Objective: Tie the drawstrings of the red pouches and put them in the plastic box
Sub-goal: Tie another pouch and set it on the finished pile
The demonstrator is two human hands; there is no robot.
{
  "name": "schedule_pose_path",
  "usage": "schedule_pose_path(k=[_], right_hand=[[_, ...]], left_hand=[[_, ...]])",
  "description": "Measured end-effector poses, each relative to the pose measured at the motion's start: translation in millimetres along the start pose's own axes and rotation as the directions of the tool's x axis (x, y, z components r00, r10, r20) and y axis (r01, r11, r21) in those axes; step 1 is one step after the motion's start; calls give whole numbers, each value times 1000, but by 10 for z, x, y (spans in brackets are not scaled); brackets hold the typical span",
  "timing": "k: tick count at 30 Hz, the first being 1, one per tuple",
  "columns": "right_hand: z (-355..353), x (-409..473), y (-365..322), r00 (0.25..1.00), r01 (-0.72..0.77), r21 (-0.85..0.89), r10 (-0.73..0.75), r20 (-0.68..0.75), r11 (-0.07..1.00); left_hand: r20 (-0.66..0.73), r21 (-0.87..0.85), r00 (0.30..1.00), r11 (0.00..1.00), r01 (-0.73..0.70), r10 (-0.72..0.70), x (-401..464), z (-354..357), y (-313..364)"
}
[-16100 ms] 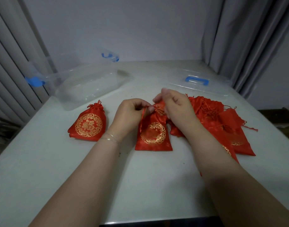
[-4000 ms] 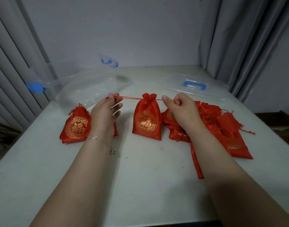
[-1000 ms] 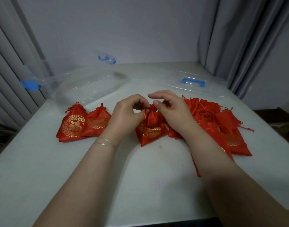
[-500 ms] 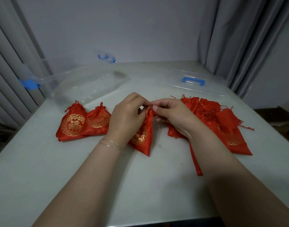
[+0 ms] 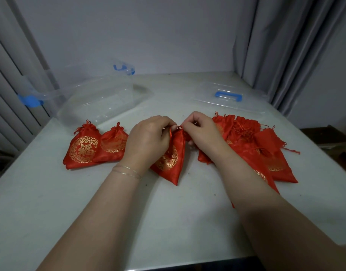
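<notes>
A red pouch with gold print (image 5: 171, 161) lies tilted at the table's middle, its gathered neck between my hands. My left hand (image 5: 148, 141) and my right hand (image 5: 200, 130) both pinch its red drawstrings at the neck, fingers curled. Two cinched pouches (image 5: 84, 149) (image 5: 113, 145) lie side by side to the left. A pile of several red pouches (image 5: 252, 145) sits to the right, partly under my right forearm. The clear plastic box (image 5: 101, 98) with blue clips stands at the back left.
The box's clear lid (image 5: 229, 98) with a blue handle lies flat at the back right. Grey curtains hang at the right and vertical blinds at the left. The white table (image 5: 168, 222) ends in a front edge just below my forearms.
Since half a second ago my fingers have closed tighter together at the pouch's neck; the pouch keeps its tilt. Earlier the strings were pulled wide apart, and a second cinched pouch came to lie at the left.
</notes>
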State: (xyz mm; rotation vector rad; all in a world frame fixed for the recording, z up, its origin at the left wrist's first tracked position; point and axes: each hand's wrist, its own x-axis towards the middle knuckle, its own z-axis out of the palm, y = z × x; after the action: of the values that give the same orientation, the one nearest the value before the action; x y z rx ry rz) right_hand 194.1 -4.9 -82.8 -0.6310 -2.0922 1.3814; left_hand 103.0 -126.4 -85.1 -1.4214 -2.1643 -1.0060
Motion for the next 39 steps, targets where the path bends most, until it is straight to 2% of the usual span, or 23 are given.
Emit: schedule_pose_path(k=[4,8,11,14,16,19,21,23,27,30,32,36,39], right_hand=[[-30,40,47,989,104,-178,-121,-88,979],[-53,80,95,986,116,-335,-148,-71,935],[-67,88,86,987,129,-381,-157,-44,916],[-63,80,85,989,129,-397,-148,-18,909],[-62,69,74,994,94,-316,-107,-26,944],[-87,68,14,999,-36,-9,36,-11,999],[-90,79,-28,990,-142,220,137,34,965],[-66,86,-30,985,-172,297,163,57,939],[-13,73,39,997,-35,74,29,75,997],[4,76,64,995,74,-85,-68,72,994],[8,67,74,993,116,-156,-110,42,981],[53,22,51,980,199,-114,-199,17,973],[103,5,42,956,290,-93,-293,-15,952]], left_hand=[[36,39,998,998,52,-54,13,-52,2],[82,-32,996,999,31,-29,15,-88,7],[130,-92,991,996,-14,26,20,-109,42],[169,-114,986,993,5,15,10,-126,64],[183,-116,983,993,15,7,3,-123,46],[151,-152,989,988,14,10,7,-114,24],[99,-239,995,970,38,-14,13,-119,42],[60,-339,997,939,60,-42,25,-132,76],[59,-459,998,888,22,5,27,-150,103],[180,-478,982,868,134,-53,26,-141,69],[183,-448,976,873,192,-121,35,-116,35],[154,-546,940,766,339,-306,46,-107,42],[184,-589,904,693,416,-387,51,-80,14]])
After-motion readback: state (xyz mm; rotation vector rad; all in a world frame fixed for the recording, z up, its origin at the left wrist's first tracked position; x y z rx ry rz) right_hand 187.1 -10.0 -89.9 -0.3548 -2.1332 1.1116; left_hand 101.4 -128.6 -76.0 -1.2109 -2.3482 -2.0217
